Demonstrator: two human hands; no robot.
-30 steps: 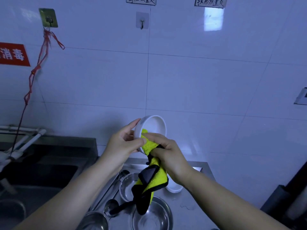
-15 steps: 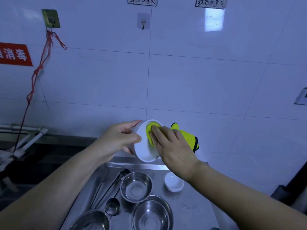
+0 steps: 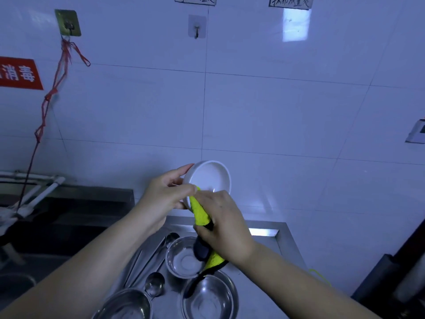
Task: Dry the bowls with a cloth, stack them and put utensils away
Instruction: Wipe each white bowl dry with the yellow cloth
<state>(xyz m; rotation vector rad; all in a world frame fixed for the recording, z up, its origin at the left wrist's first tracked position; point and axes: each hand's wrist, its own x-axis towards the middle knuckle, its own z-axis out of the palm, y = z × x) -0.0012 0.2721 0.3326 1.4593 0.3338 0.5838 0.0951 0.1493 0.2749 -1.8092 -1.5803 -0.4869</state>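
Since half second ago: yellow cloth out of bowl interior, now dragged over lower rim; right hand dropped to 6 o'clock of bowl, gripping cloth bunched, black-edged tail dangling. White bowl – glossy, round, shallow – held aloft before tiled wall, left hand clasping its rim at 9 o'clock. On steel counter below: three shiny metal bowls, two spoons – chopsticks alongside, count unclear.

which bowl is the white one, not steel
The white bowl, held up by the left hand against the wall; the three steel bowls sit on the counter below.
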